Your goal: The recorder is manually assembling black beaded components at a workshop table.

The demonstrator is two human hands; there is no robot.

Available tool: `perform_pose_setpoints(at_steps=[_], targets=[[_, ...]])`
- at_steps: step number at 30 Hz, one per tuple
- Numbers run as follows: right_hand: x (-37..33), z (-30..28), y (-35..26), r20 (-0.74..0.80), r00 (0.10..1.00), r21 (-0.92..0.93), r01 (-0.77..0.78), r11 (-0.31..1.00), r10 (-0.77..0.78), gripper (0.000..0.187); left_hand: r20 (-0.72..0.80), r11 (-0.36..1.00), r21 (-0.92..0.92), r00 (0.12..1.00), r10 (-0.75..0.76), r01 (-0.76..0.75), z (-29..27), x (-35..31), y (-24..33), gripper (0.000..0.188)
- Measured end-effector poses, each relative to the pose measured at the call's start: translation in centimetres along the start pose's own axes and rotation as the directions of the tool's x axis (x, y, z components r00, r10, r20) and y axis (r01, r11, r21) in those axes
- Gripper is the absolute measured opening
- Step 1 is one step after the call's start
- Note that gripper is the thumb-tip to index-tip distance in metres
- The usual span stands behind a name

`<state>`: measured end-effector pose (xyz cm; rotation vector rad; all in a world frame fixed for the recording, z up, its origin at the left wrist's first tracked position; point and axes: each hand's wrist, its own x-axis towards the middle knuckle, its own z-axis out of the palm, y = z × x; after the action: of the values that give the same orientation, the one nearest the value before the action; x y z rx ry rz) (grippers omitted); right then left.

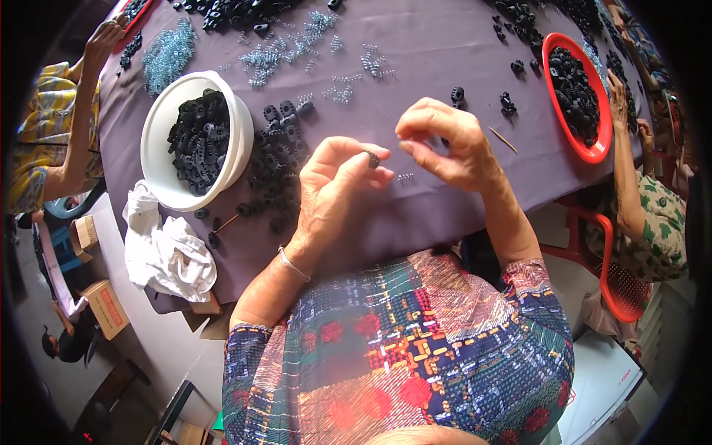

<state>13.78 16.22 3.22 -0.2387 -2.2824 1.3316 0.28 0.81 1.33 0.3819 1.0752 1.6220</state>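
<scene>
My left hand [330,182] pinches a small black plastic part [373,160] between thumb and fingers, above the purple tablecloth. To the right of it, my right hand [452,148] is raised with thumb and fingertips drawn together; whatever they may hold is too small to make out. Between the two hands a small coil spring [405,177] lies on the cloth. A loose heap of similar black parts [282,152] spreads beside my left hand. Beyond my hands, more thin metal springs [337,93] are scattered.
At the left stands a white bowl [241,141] of black parts, with a crumpled white cloth [167,248] near it. A red basket [606,137] of black parts sits right, past a thin wooden stick [503,140]. A larger spring pile [168,55] lies far left. Other people sit at both sides.
</scene>
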Motion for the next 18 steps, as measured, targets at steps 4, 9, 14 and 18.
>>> perform_pose_setpoints(at_steps=[4, 9, 14, 18], targets=[[-1.3, 0.3, -1.7, 0.136, 0.988, -0.307, 0.112, 0.945, -0.073, 0.025, 0.027, 1.000, -0.026, 1.000, 0.001, -0.001, -0.7, 0.1, -0.2, 0.011], [-4.2, 2.5, -0.8, 0.102, 0.995, -0.537, 0.070, 0.841, -0.018, 0.021, 0.033, 1.000, 0.003, 0.999, -0.003, 0.003, -0.4, 0.1, -0.2, 0.011], [-4.6, 3.5, -0.4, -0.039, 0.994, -0.637, 0.051, 0.769, -0.098, 0.017, 0.060, 0.999, -0.037, 0.998, -0.035, 0.037, -0.5, 0.2, -0.2, 0.012], [-4.7, 3.3, 0.1, -0.220, 0.965, -0.458, 0.028, 0.888, -0.144, 0.018, 0.098, 0.997, -0.066, 0.994, -0.042, 0.049, -0.2, 0.0, 0.0, 0.012]])
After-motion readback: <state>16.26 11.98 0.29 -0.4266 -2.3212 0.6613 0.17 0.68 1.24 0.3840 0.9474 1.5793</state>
